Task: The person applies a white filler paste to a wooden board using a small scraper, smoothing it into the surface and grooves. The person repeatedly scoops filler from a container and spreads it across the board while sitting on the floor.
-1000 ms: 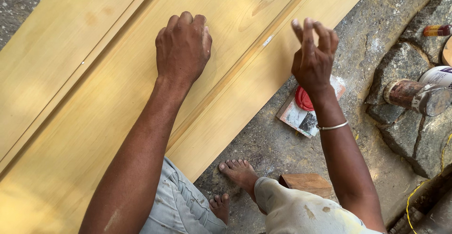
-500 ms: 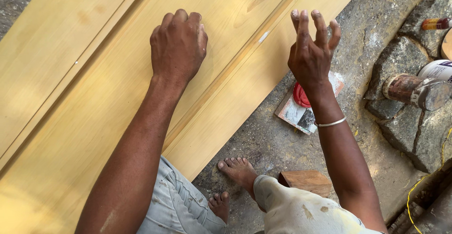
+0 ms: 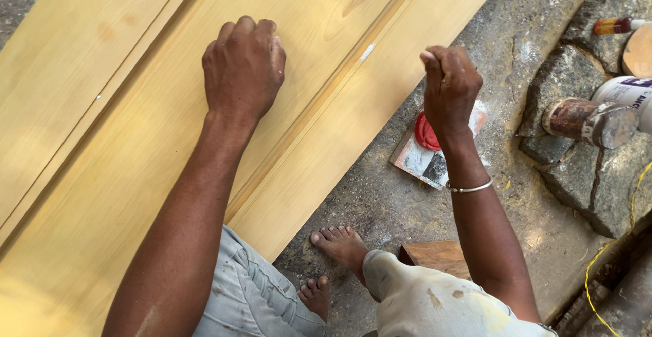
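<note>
The wooden panel (image 3: 170,106), a long pale yellow piece with raised boards and shallow grooves running its length, lies flat across the stone floor (image 3: 380,201) and fills most of the view, slanting from lower left to upper right. Its surface already looks even and smooth in colour, with faint grain and a few darker knots, and one small pale fleck (image 3: 367,52) sits at the groove near the upper middle; judging from that, the rubbing or finishing of the face seems well along, though how much of the length remains cannot be told, since the panel runs out of view at both ends. The left hand (image 3: 243,65) rests knuckles-up on the middle board, fingers curled under as if pressing something small against the wood; what it holds, if anything, is hidden beneath the hand. The right hand (image 3: 449,86) is raised off the panel, just past its right edge, closed into a loose fist with the fingertips pinched together, and whether it grips anything cannot be seen. Below it on the floor lies a worn flat packet with a red lid (image 3: 424,148) on it. Further right, on rough stones, lie a rusty can (image 3: 587,121) and a white container (image 3: 628,92).
</note>
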